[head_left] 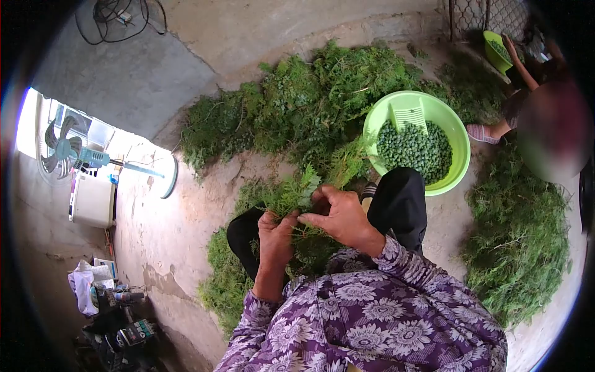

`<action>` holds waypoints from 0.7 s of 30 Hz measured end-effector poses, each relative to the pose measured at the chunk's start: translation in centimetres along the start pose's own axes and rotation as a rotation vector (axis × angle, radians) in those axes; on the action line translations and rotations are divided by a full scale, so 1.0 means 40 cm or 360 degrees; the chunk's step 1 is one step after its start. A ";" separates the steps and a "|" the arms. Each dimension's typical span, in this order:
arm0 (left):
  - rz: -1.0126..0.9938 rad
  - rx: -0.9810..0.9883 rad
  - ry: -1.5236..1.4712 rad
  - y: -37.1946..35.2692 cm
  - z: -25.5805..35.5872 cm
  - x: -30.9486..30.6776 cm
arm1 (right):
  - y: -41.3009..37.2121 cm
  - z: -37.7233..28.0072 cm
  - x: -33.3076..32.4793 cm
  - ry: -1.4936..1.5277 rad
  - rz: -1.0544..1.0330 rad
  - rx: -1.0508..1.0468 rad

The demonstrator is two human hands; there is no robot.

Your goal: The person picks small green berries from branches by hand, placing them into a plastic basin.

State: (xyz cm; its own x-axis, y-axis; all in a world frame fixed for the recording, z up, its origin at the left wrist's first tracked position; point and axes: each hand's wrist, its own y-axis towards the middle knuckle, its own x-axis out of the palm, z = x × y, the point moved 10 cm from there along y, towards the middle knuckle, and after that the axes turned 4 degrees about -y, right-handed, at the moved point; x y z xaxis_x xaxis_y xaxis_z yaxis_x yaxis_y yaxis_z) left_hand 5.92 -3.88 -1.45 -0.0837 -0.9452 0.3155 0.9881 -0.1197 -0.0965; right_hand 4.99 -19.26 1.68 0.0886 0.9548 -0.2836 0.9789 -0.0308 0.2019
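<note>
In front of my lap, my left hand (277, 237) is closed around the lower part of a leafy evergreen sprig (286, 193). My right hand (348, 218) meets it there, its thumb and fingers pinched at the sprig's right side; its fingertips are partly hidden. Past my right knee stands a light green plastic basin (460, 146) with a ribbed washboard panel. Many small round green cones or berries (414, 152) fill its bottom. More cut greenery lies under and around my hands.
A long heap of evergreen branches (297, 99) lies ahead, another pile (520, 229) at right. A co-worker (527, 80) sits at the far right by a smaller green basin (498, 53). To the left are a standing fan (68, 149), a white box (92, 199) and coiled cable (121, 18).
</note>
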 end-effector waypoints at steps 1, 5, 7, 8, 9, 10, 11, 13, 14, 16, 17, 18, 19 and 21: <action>-0.0059 0.0041 0.0085 0.000 0.006 0.007 | 0.001 0.008 0.005 0.0058 -0.0020 0.0033; -0.0126 0.0109 0.0059 0.005 0.011 0.017 | 0.003 0.000 0.001 0.0081 -0.0035 0.0067; -0.0127 0.0035 0.0015 0.001 0.008 0.030 | 0.004 0.004 0.003 0.0121 -0.0018 0.0049; -0.0128 0.0032 0.0016 -0.001 0.008 0.035 | 0.004 0.007 0.004 0.0161 -0.0001 0.0029; -0.0123 0.0039 0.0011 -0.001 0.010 0.038 | 0.004 0.019 0.009 0.0161 0.0000 0.0031; -0.0117 0.0048 0.0007 0.000 0.012 0.038 | 0.006 0.033 0.019 0.0305 -0.0020 0.0060; -0.0118 0.0047 0.0007 0.001 0.010 0.036 | 0.007 0.042 0.027 0.0449 -0.0040 0.0088; -0.0155 0.0084 0.0096 0.002 0.012 0.038 | 0.003 0.038 0.023 0.0525 -0.0062 0.0139; -0.0155 0.0083 0.0095 0.001 0.015 0.042 | 0.001 0.039 0.025 0.0600 -0.0083 0.0192; -0.0226 0.0111 0.0048 -0.006 0.032 0.064 | 0.005 0.055 0.040 0.0685 -0.0079 0.0154; -0.0225 0.0110 0.0047 -0.006 0.031 0.061 | 0.007 0.057 0.045 0.0770 -0.0074 0.0114; -0.0230 0.0078 0.0057 -0.006 0.026 0.057 | 0.008 0.062 0.046 0.0770 -0.0075 0.0114; -0.0235 0.0046 0.0067 -0.006 0.020 0.052 | 0.010 0.060 0.057 0.0928 -0.0158 0.0150; -0.0194 0.0031 0.0094 -0.008 0.013 0.038 | 0.009 0.046 0.063 0.1085 -0.0243 0.0186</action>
State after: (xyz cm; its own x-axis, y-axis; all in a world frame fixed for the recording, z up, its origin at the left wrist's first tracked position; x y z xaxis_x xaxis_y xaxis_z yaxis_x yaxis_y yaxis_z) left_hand 5.56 -5.14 -0.46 -0.2101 -0.9403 0.2678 0.9724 -0.2293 -0.0422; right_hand 5.90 -17.41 -0.70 -0.1486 0.9222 0.3570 0.9880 0.1229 0.0939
